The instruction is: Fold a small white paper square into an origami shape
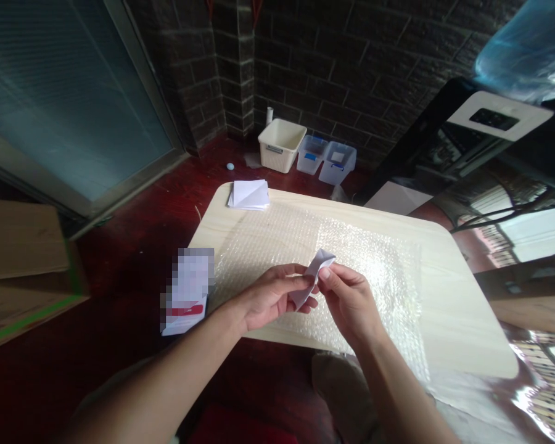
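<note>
Between my two hands is a small piece of folded white paper (321, 261), held above the table. My left hand (272, 296) grips its lower left side, thumb on top and fingers beneath. On the right side, my right hand (351, 299) pinches the paper's edge between thumb and forefinger. Part of the paper is hidden behind the fingers. Below both hands lies a sheet of bubble wrap (370, 302), spread over the pale wooden table (467, 308). A stack of white paper (250, 194) rests at the table's far left corner.
Beyond the table, a cream basket (282, 148) and two clear plastic bins (337, 163) stand on the dark red floor near a brick wall. A cardboard box (23, 246) is at the left. A water dispenser (499, 115) with a blue bottle stands at the right.
</note>
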`<state>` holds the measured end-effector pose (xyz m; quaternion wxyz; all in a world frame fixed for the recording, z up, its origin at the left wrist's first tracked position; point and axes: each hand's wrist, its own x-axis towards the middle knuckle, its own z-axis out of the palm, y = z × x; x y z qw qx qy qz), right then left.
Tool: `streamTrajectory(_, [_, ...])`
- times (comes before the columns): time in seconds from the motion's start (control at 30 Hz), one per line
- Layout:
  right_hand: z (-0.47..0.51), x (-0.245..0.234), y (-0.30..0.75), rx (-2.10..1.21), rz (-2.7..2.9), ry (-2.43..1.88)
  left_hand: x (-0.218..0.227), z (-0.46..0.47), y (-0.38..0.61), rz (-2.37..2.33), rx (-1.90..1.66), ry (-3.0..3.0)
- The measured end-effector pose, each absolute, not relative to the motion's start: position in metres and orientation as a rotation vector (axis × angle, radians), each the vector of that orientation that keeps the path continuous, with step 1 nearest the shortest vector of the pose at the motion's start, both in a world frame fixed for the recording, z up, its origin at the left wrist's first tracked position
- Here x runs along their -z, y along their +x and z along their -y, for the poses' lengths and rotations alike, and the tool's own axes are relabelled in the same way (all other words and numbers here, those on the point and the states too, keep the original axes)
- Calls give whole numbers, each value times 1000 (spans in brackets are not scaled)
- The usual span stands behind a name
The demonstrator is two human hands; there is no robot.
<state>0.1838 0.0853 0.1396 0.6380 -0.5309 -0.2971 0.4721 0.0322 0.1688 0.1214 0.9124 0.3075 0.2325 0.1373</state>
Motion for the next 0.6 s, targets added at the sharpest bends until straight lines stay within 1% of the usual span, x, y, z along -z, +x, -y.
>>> streamTrajectory(0.3, [-82, -139, 187, -1092, 785, -1199, -123, -167, 32, -452, -327, 560])
streamTrajectory(0.5, [-81, -140, 186, -1196, 826, -1164, -121, -170, 33, -390, -230, 468])
streamTrajectory(0.6, [-81, -141, 186, -1186, 880, -1184, -125, -171, 32, -449, -183, 507])
